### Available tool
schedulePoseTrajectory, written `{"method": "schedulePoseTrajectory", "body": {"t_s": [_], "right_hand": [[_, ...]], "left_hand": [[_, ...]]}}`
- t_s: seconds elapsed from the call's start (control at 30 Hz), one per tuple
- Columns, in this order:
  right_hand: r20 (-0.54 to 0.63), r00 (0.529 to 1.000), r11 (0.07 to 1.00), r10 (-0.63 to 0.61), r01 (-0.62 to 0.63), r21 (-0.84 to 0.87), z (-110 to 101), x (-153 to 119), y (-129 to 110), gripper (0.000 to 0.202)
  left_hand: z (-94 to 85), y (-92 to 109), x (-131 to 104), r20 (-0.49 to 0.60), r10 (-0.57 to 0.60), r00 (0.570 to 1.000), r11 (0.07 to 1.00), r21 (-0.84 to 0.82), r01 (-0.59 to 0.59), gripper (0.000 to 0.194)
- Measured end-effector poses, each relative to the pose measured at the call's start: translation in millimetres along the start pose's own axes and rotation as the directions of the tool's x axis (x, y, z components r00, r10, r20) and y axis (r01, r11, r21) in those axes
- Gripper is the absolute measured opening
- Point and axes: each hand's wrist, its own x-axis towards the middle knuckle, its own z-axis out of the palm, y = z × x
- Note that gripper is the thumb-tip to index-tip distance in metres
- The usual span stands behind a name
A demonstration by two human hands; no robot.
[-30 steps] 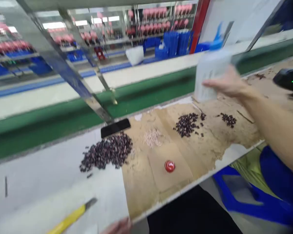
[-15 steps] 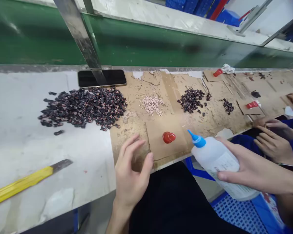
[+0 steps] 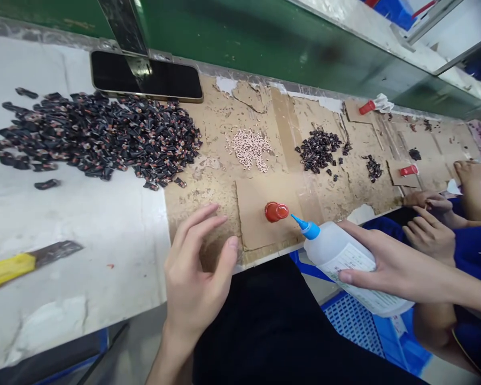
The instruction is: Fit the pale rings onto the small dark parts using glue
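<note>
Our right hand [image 3: 385,264] has its fingers closed around a squeeze bottle [image 3: 336,251], tilted just right of the small red container [image 3: 276,212]. The bottle is translucent white plastic, with a printed label and a bright blue nozzle [image 3: 309,230] tapering to a point towards that container. Left of the container, our left hand [image 3: 196,278] holds nothing, fingers spread and curved. Pale beads [image 3: 248,149] lie beyond the container on the worktop [image 3: 124,240].
</note>
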Motion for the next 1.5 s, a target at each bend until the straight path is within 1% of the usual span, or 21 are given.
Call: {"method": "schedulePoseTrajectory", "body": {"t_s": [0.07, 0.1, 0.3, 0.47, 0.63, 0.8, 0.93, 1.0, 1.1, 1.23, 1.5], "right_hand": [[0.117, 0.992, 0.999, 0.038, -0.038, -0.007, -1, 0, 0, 0.066], [0.145, 0.988, 0.999, 0.052, -0.052, -0.007, -1, 0, 0, 0.067], [0.170, 0.983, 0.998, 0.067, -0.069, 0.004, -4, 2, 1, 0.065], [0.164, 0.984, 0.997, 0.072, -0.074, 0.006, -6, 3, -1, 0.064], [0.160, 0.985, 0.997, 0.070, -0.067, -0.029, -8, 4, -6, 0.064], [0.162, 0.983, 0.995, 0.082, -0.071, -0.074, -8, 4, -4, 0.066], [0.137, 0.988, 0.993, 0.076, -0.062, -0.101, -9, 3, -4, 0.067], [0.131, 0.987, 0.990, 0.095, -0.081, -0.114, -10, 3, -6, 0.065], [0.127, 0.985, 0.989, 0.117, -0.103, -0.106, -10, 3, -11, 0.061], [0.138, 0.983, 0.990, 0.119, -0.107, -0.089, -11, 5, -14, 0.061], [0.127, 0.987, 0.993, 0.101, -0.093, -0.066, -11, 6, -11, 0.061]], "left_hand": [[-0.1, 1, 0, -0.008, -0.009, 1.000, 1.000, -0.005, 0.009, 0.032], [-0.2, 2, 0, -0.011, -0.011, 1.000, 1.000, -0.003, 0.011, 0.032], [-0.4, 3, 1, -0.019, -0.003, 1.000, 1.000, 0.011, 0.003, 0.030], [-0.3, 4, 2, -0.020, -0.022, 1.000, 1.000, -0.006, 0.022, 0.030], [-0.4, 4, 2, -0.022, -0.016, 1.000, 1.000, 0.025, 0.017, 0.030], [0.0, 4, 2, -0.023, -0.014, 1.000, 1.000, 0.024, 0.014, 0.031], [-0.2, 5, 2, -0.025, -0.009, 1.000, 0.999, 0.041, 0.010, 0.030], [-0.4, 5, 2, -0.026, -0.009, 1.000, 0.999, 0.042, 0.010, 0.030], [-0.6, 6, 2, -0.029, -0.009, 1.000, 0.999, 0.037, 0.010, 0.030], [-0.8, 6, 1, -0.022, -0.008, 1.000, 0.999, 0.035, 0.009, 0.030], [-0.3, 5, 2, -0.029, -0.005, 1.000, 0.999, 0.032, 0.006, 0.030]]}}
